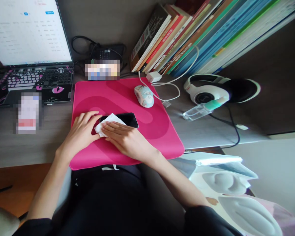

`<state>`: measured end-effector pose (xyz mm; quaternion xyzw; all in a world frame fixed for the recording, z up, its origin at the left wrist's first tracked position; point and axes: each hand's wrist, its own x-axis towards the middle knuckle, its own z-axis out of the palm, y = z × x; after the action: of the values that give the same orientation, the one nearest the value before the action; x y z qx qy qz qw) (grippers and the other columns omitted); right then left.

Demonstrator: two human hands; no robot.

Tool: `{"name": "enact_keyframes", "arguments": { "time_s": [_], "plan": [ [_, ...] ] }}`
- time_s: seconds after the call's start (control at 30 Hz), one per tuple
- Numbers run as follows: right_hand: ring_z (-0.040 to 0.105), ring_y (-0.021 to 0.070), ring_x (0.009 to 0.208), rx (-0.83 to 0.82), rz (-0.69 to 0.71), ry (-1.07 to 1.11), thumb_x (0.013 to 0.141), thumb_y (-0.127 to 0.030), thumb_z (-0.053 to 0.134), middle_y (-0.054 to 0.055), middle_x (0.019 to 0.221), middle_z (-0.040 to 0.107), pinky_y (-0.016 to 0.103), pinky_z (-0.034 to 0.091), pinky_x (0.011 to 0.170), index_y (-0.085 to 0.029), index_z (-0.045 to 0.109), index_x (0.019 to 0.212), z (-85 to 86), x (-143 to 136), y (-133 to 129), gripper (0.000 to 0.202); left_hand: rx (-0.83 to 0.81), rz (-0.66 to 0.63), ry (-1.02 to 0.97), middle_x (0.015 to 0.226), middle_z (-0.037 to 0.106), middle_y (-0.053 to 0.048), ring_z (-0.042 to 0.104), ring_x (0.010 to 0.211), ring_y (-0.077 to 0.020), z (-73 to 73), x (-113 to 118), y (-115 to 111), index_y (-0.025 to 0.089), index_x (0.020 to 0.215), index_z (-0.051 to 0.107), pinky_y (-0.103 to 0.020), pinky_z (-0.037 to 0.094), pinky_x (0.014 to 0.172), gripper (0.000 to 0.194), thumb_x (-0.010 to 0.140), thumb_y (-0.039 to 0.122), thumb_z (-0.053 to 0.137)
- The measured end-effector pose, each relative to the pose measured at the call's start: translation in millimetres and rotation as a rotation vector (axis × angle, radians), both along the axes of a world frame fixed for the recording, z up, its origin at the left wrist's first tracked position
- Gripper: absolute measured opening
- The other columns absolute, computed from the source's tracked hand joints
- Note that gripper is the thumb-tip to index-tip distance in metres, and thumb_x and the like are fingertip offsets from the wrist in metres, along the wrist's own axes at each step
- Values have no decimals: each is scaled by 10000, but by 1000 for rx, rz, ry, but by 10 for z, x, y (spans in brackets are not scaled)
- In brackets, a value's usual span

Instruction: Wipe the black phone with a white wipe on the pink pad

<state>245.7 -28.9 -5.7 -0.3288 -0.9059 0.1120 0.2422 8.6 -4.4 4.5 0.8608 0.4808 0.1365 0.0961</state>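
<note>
A smartphone [131, 120] with a dark screen lies on the pink desk mat [152, 141], partly covered by my hands and a white tissue [114, 118]. My left hand [81, 131] curves around the phone's left end, thumb near the lower edge and fingers at the upper one. Under the outstretched fingers of my right hand [124, 136], the tissue is pressed onto the left and middle part of the screen. Its right end shows uncovered.
A patterned mouse [144, 96] sits on the mat beside a white charging cable [173, 85]. An open laptop [36, 82] stands at left, books [167, 36] lean behind. On the right are a clear spray bottle [196, 112] and headphones [199, 88].
</note>
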Motion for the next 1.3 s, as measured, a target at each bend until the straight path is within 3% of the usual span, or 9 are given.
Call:
{"name": "enact_keyframes", "arguments": {
  "time_s": [0.2, 0.37, 0.6, 0.87, 1.07, 1.3],
  "plan": [
    [630, 250, 1440, 10, -43, -28, 1117, -205, 510, 114, 1495, 697, 460, 514, 1254, -155, 715, 1426, 68, 308, -66, 374, 7, 11, 32, 1614, 526, -99, 524, 1426, -346, 45, 25, -20, 261, 1536, 516, -545, 439, 1212, 608, 998, 440, 738],
    [707, 268, 1347, 14, -211, -87, 1092, -204, 544, 95, 1452, 723, 468, 620, 1136, -198, 758, 1358, 141, 567, -140, 341, 16, 10, 15, 1604, 529, -101, 516, 1439, -343, 54, 35, -30, 286, 1546, 501, -551, 428, 1222, 630, 1011, 556, 693],
    [676, 292, 1381, 43, -375, -19, 1120, -232, 487, 124, 1444, 725, 509, 574, 1190, -165, 736, 1392, -33, 517, 3, 375, 7, 6, -11, 1600, 524, -96, 515, 1441, -343, 41, 24, -23, 314, 1565, 487, -561, 412, 1239, 633, 1013, 544, 693],
    [538, 314, 1519, 23, -302, -45, 1131, -372, 504, 198, 1598, 579, 513, 446, 1295, -85, 602, 1539, -93, 166, 86, 508, 16, 13, -14, 1589, 537, -100, 522, 1434, -345, 34, 33, -23, 295, 1538, 507, -543, 423, 1227, 622, 1003, 541, 708],
    [530, 302, 1533, 7, -184, -40, 1131, -435, 501, 219, 1605, 578, 493, 408, 1318, -61, 607, 1518, -53, -208, 97, 548, 25, 23, -2, 1572, 550, -132, 525, 1419, -361, -32, -8, 6, 250, 1547, 482, -547, 442, 1193, 642, 975, 353, 754],
    [496, 287, 1557, 22, -62, -34, 1132, -456, 497, 173, 1605, 591, 521, 415, 1314, -115, 612, 1526, -20, -153, 4, 533, 2, 13, -15, 1591, 540, -110, 516, 1427, -358, -33, -8, 7, 291, 1569, 471, -551, 429, 1202, 636, 986, 340, 721]
  ]
}}
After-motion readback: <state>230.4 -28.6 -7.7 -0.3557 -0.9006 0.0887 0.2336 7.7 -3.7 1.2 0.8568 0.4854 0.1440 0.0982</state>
